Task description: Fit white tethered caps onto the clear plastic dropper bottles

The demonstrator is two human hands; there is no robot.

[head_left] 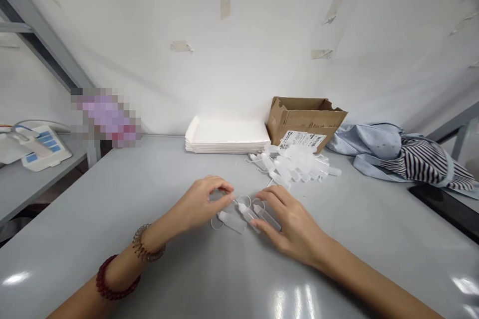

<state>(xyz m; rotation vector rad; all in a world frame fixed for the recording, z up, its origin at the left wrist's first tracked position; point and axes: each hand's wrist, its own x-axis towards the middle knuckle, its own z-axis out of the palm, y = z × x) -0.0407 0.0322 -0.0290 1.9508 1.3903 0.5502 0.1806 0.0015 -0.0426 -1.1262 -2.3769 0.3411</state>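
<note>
Three small translucent squeeze bottles with narrow tips and thin looped straps lie side by side on the grey table. My left hand (pixel 205 203) is in a pinch, its thumb and forefinger meeting at the thin tip of the middle bottle (pixel 247 213). To the right, my right hand (pixel 290 217) arches over the bottles with thumb and fingers apart. Its thumb touches the middle bottle's body, and its fingertips hover by the neck of the right bottle (pixel 268 217). The left bottle (pixel 232 222) lies below my left fingertips, untouched.
Behind my hands is a loose heap of similar bottles (pixel 299 164). A stack of white padded envelopes (pixel 228 134) and an open cardboard box (pixel 310 122) stand against the wall. Bundled cloth (pixel 381 149) and a black flat object (pixel 445 209) lie at the right.
</note>
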